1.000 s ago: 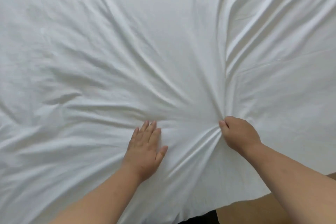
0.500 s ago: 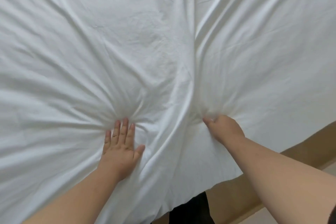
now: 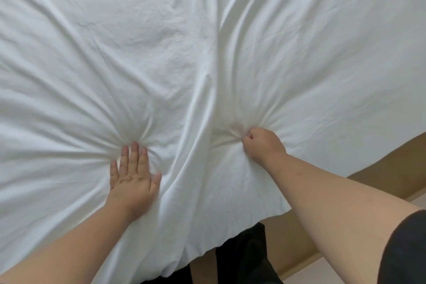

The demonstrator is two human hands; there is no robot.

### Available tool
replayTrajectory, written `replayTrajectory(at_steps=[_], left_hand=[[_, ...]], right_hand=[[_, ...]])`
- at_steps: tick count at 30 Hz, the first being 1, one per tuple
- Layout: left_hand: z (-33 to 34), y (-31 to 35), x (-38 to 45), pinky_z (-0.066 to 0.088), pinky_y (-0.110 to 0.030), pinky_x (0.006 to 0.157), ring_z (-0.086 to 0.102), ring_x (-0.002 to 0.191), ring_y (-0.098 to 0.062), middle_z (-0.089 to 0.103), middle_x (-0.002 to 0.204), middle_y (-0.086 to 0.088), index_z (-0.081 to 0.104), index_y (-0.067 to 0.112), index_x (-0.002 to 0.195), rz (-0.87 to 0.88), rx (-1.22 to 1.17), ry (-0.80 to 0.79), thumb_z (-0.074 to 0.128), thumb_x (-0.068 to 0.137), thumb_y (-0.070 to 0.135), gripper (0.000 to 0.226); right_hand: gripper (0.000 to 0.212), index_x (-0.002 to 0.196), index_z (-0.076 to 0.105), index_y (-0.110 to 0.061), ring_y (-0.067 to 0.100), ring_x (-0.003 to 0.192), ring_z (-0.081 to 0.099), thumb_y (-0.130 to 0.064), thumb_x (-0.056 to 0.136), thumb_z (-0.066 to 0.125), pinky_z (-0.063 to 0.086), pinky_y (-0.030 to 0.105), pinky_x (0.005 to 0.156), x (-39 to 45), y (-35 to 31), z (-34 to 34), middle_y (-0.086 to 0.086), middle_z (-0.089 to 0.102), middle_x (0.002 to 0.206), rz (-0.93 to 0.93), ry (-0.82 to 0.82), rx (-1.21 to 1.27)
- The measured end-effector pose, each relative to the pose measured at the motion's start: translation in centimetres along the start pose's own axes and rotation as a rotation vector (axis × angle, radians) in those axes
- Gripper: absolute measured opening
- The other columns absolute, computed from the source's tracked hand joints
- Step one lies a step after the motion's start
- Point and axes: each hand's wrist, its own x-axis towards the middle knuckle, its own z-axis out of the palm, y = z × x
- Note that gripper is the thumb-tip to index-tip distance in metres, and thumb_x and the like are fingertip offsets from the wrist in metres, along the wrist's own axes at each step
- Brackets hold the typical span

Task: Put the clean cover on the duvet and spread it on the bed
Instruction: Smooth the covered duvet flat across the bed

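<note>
A white duvet cover [image 3: 161, 41] fills almost the whole head view, lying wrinkled over the bed. My left hand [image 3: 132, 177] rests flat on it at lower centre-left, fingers straight, with creases fanning out from the fingertips. To the right, my right hand [image 3: 262, 145] is curled into a fist that grips a bunch of the cover, and folds radiate from that grip. A long raised fold [image 3: 207, 90] runs between the two hands toward the far side. I cannot tell the duvet apart from the cover.
The cover's near edge [image 3: 230, 235] hangs over the bed side at the bottom. A tan wooden bed frame [image 3: 378, 166] shows at lower right. My dark clothing [image 3: 242, 258] is below the hanging edge.
My left hand slid left across the cover, staying flat. My right hand kept its grip and shifted slightly left. More of the bed frame came into view at right.
</note>
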Motion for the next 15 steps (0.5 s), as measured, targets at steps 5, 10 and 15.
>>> replayTrajectory(at_steps=[5, 10, 15], left_hand=[[-1.3, 5.7, -3.1, -0.002, -0.045, 0.126, -0.008, 0.156, -0.021, 0.001, 0.169, -0.006, 0.01, 0.013, 0.161, 0.139, -0.193, 0.132, 0.014, 0.088, 0.071, 0.093], [-2.1, 10.8, -2.7, 0.042, -0.053, 0.095, 0.054, 0.114, -0.042, 0.06, 0.114, -0.014, 0.064, 0.007, 0.105, 0.159, -0.131, 0.345, 0.06, 0.094, 0.041, 0.036], [-2.7, 9.2, 0.5, 0.041, -0.045, 0.073, 0.054, 0.083, -0.039, 0.045, 0.078, -0.003, 0.043, 0.012, 0.073, 0.024, -0.13, 0.241, 0.045, 0.103, 0.025, 0.032]], right_hand=[[0.036, 0.068, 0.04, -0.018, 0.018, 0.057, 0.041, -0.038, 0.097, 0.045, 0.03, 0.032, 0.051, -2.7, 4.8, 1.1, -0.003, 0.046, 0.062, -0.042, 0.125, 0.132], [0.04, 0.079, 0.052, -0.02, 0.018, 0.065, 0.055, -0.055, 0.097, 0.051, 0.036, 0.031, 0.053, -6.2, 12.2, 2.3, -0.002, 0.058, 0.07, 0.272, 0.292, 0.465], [0.033, 0.11, 0.054, -0.023, 0.013, 0.082, 0.054, -0.055, 0.101, 0.048, 0.04, 0.031, 0.068, -9.1, 19.3, 6.2, -0.005, 0.059, 0.098, 0.576, 0.157, 0.622]])
